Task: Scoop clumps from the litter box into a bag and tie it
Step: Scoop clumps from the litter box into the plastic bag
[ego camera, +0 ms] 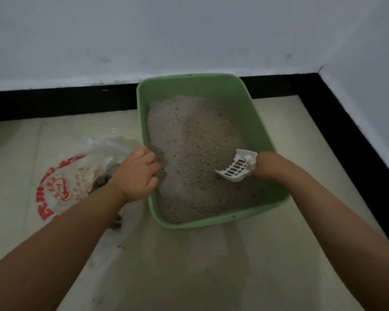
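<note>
Judging from how things lie, the scooping is well under way but not finished; dark clumps (101,184) already sit inside the plastic bag (74,182), which lies open and untied on the floor (189,265) just to the left of the litter box (252,104); a few more dark bits lie near the bag's lower edge, though whether they are inside it or spilled on the floor I cannot tell. The right hand (264,163) is closed round the handle of the scoop (236,168), whose slotted blade hangs just over the litter (193,142) near the right wall of the box and looks empty. The left hand (139,172) has its fingers curled over the left rim of the box, seemingly steadying it, and it overlaps the bag's mouth. Small dark specks show in the litter near the front right corner, so I judge some sifting remains; after that the bag has yet to be gathered and knotted. By count: one green litter box, one white scoop, one white bag with red print, two hands; the clumps in the bag are too bunched and dim to number.
</note>
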Tool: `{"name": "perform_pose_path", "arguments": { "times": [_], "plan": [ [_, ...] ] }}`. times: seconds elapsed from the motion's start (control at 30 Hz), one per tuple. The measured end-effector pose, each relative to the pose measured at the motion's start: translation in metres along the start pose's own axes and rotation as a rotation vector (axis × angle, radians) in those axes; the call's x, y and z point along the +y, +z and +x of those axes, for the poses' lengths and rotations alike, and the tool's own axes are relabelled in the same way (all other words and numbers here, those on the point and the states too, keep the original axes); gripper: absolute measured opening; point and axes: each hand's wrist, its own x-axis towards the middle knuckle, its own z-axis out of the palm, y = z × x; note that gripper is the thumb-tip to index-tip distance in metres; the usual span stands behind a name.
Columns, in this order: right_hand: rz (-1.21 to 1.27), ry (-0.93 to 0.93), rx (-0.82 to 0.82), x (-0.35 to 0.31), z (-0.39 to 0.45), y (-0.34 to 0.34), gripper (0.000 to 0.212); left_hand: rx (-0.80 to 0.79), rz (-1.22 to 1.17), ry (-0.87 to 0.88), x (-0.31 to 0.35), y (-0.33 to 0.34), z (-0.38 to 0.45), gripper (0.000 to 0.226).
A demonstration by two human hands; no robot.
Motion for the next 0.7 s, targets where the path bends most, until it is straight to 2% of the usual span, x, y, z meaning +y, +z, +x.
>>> {"name": "perform_pose_path", "arguments": {
  "times": [0.13, 0.23, 0.37, 0.47, 0.57, 0.63, 0.7],
  "plan": [
    [0.05, -0.06, 0.046, -0.013, 0.021, -0.003, 0.034, 0.012, -0.058, -0.013, -0.002, 0.011, 0.003, 0.033],
    [0.196, -0.118, 0.079, -0.031, 0.041, 0.006, 0.04, 0.008, -0.076, 0.008, -0.003, 0.012, 0.003, 0.032],
    [0.385, -0.124, 0.093, -0.048, 0.065, 0.018, 0.024, 0.008, -0.08, -0.001, -0.003, 0.012, 0.005, 0.031],
    [0.561, -0.068, 0.156, -0.062, 0.086, 0.022, 0.043, 0.022, -0.1, -0.017, -0.002, 0.014, 0.004, 0.03],
    [0.633, -0.087, 0.231, -0.079, 0.099, 0.024, 0.045, 0.03, -0.094, -0.042, -0.002, 0.014, 0.001, 0.03],
    [0.669, -0.115, 0.286, -0.084, 0.101, 0.026, 0.041, 0.027, -0.083, -0.057, -0.001, 0.014, 0.0, 0.03],
    [0.733, -0.155, 0.323, -0.081, 0.097, 0.03, 0.029, 0.027, -0.071, -0.067, -0.001, 0.013, 0.001, 0.031]
  ]
}}
